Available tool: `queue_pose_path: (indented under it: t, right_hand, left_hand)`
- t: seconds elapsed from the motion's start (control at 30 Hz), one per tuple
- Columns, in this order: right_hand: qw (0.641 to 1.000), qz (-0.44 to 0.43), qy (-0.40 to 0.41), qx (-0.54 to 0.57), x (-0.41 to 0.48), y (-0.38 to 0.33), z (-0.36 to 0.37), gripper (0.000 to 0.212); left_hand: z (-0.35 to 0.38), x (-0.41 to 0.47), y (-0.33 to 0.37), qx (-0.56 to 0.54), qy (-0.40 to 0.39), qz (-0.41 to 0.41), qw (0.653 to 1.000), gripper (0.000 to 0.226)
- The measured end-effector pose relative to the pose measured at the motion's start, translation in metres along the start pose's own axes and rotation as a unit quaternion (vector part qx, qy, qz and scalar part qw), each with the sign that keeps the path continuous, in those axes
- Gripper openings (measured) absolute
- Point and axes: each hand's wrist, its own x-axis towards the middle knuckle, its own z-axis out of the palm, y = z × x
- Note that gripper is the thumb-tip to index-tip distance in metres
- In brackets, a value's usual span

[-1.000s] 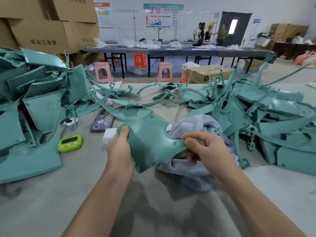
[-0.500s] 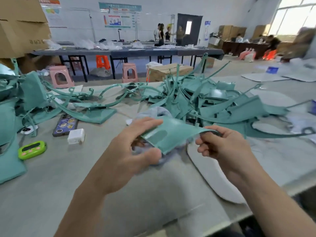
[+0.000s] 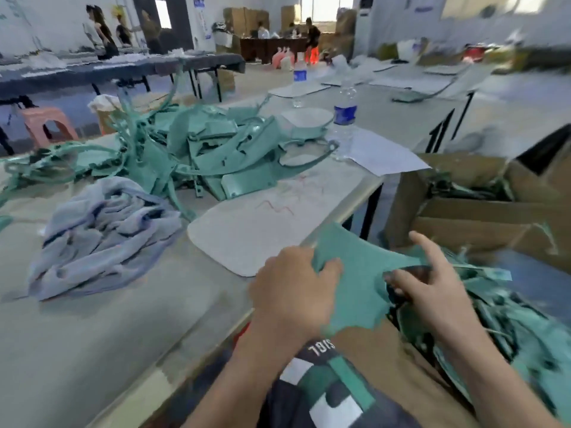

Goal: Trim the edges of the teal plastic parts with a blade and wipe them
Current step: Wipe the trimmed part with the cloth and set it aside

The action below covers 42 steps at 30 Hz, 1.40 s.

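Both hands hold one flat teal plastic part [image 3: 355, 282] past the table's right edge, above a cardboard box of teal parts [image 3: 525, 322]. My left hand [image 3: 293, 291] grips its left edge with curled fingers. My right hand [image 3: 432, 291] pinches its right edge, index finger raised; something dark and blurred sits under the thumb. A crumpled grey-blue cloth [image 3: 102, 236] lies on the table to the left. Further back lies a pile of teal parts [image 3: 216, 149]. No blade can be made out.
A white mat [image 3: 262, 230] lies on the table [image 3: 92, 350] beside the cloth. A water bottle [image 3: 344, 118] and a sheet of paper [image 3: 380, 152] sit near the far right edge. A second open cardboard box [image 3: 463, 211] stands beyond the first. People stand at distant tables.
My view has swung right. Both hands have carried the teal part from above the cloth to past the table's right edge, over the box. The cloth stays on the table.
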Motion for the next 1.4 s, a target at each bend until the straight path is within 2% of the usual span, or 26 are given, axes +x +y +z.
queue_pose_path:
  t: [0.03, 0.1, 0.17, 0.23, 0.33, 0.43, 0.53, 0.63, 0.67, 0.7, 0.8, 0.87, 0.97, 1.03, 1.13, 1.27, 1.4]
  right_hand:
    - [1.0, -0.001, 0.02, 0.015, -0.008, 0.011, -0.007, 0.07]
    - [0.996, 0.013, 0.056, 0.062, -0.025, 0.033, -0.019, 0.067]
    - [0.983, 0.071, 0.091, 0.141, -0.039, 0.056, -0.031, 0.053]
    - [0.95, 0.151, 0.106, 0.252, -0.05, 0.076, -0.044, 0.047]
    - [0.907, 0.226, 0.112, 0.337, -0.057, 0.102, -0.057, 0.049]
    - [0.88, 0.29, 0.164, 0.338, -0.058, 0.121, -0.065, 0.038]
    - [0.859, 0.352, 0.207, 0.309, -0.047, 0.135, -0.08, 0.03]
    - [0.862, 0.356, 0.219, 0.286, 0.01, 0.139, -0.104, 0.016]
    - [0.863, 0.345, 0.225, 0.292, 0.034, 0.138, -0.112, 0.009]
    - [0.864, 0.336, 0.228, 0.297, 0.056, 0.137, -0.12, 0.01]
    - [0.869, 0.388, 0.192, 0.241, 0.085, 0.159, -0.122, 0.042]
    - [0.864, 0.432, 0.153, 0.21, 0.071, 0.173, -0.102, 0.036]
    - [0.878, 0.42, 0.089, 0.213, 0.057, 0.175, -0.052, 0.014]
    - [0.883, 0.4, 0.031, 0.243, 0.051, 0.152, -0.013, 0.013]
    - [0.877, 0.356, -0.04, 0.321, 0.044, 0.109, 0.031, 0.023]
    - [0.884, 0.278, -0.09, 0.364, 0.047, 0.042, 0.049, 0.022]
    - [0.871, 0.247, -0.14, 0.402, 0.056, -0.022, 0.064, 0.031]
  left_hand:
    - [0.017, 0.006, 0.005, -0.091, -0.056, -0.028, 0.994, 0.037]
    - [0.056, 0.011, 0.014, -0.23, -0.131, -0.092, 0.96, 0.025]
    - [0.1, 0.008, 0.02, -0.286, -0.169, -0.157, 0.93, 0.018]
    - [0.14, -0.002, 0.025, -0.323, -0.19, -0.22, 0.9, 0.014]
    - [0.181, -0.02, 0.031, -0.403, -0.259, -0.304, 0.824, 0.007]
    - [0.207, -0.032, 0.031, -0.433, -0.282, -0.333, 0.789, 0.009]
    - [0.222, -0.037, 0.031, -0.445, -0.296, -0.327, 0.779, 0.02]
    - [0.226, -0.023, 0.036, -0.534, -0.319, -0.289, 0.728, 0.029]
    - [0.223, -0.015, 0.039, -0.545, -0.321, -0.282, 0.721, 0.027]
    - [0.221, -0.006, 0.043, -0.539, -0.323, -0.271, 0.729, 0.022]
    - [0.222, 0.002, 0.039, -0.487, -0.302, -0.268, 0.775, 0.024]
    - [0.219, 0.0, 0.032, -0.484, -0.284, -0.269, 0.783, 0.026]
    - [0.209, 0.009, 0.023, -0.506, -0.262, -0.248, 0.784, 0.021]
    - [0.2, 0.016, 0.023, -0.519, -0.23, -0.233, 0.79, 0.023]
    - [0.179, 0.021, 0.024, -0.5, -0.18, -0.189, 0.826, 0.026]
    - [0.128, 0.046, 0.025, -0.48, -0.128, -0.112, 0.861, 0.023]
    - [0.075, 0.07, 0.016, -0.481, -0.063, -0.07, 0.872, 0.011]
